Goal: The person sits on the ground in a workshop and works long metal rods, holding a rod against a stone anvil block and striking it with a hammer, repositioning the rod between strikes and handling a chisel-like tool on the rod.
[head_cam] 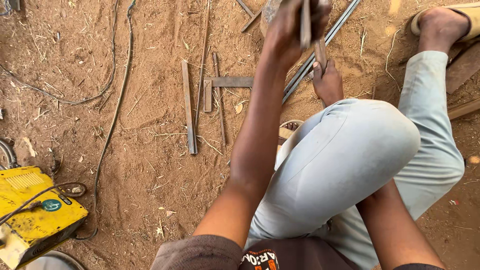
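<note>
My left hand [292,22] had its fingers wrapped tight round a thin metal bar [305,22], held near upright at the top edge of the view; the hand was blurred, so I couldn't make out single fingers. My right hand [328,82] sat lower, just past my knee [370,135], fingers closed round a rusty rod [320,54] that poked up out of the fist. The bar and the rod looked close together, one above the other; I couldn't tell if they touched. Behind both hands long steel strips [325,42] ran diagonally over the dirt [150,165], passing right by the right hand.

Left forearm came straight up the middle of the view, right forearm stayed low at the right, mostly hidden by the knee in pale trousers. My foot in a sandal [462,20] was at the top right, well apart from the hands.

Left of the hands, scrap lay flat on the dirt: a long flat bar [188,107], a short welded T-piece [222,84], a thin rod [219,100]. Further left a dark cable [112,120] ran down the ground towards a yellow welder [32,215] in the bottom left corner, well apart from the hands. A wooden plank [462,107] lay at the right edge.
</note>
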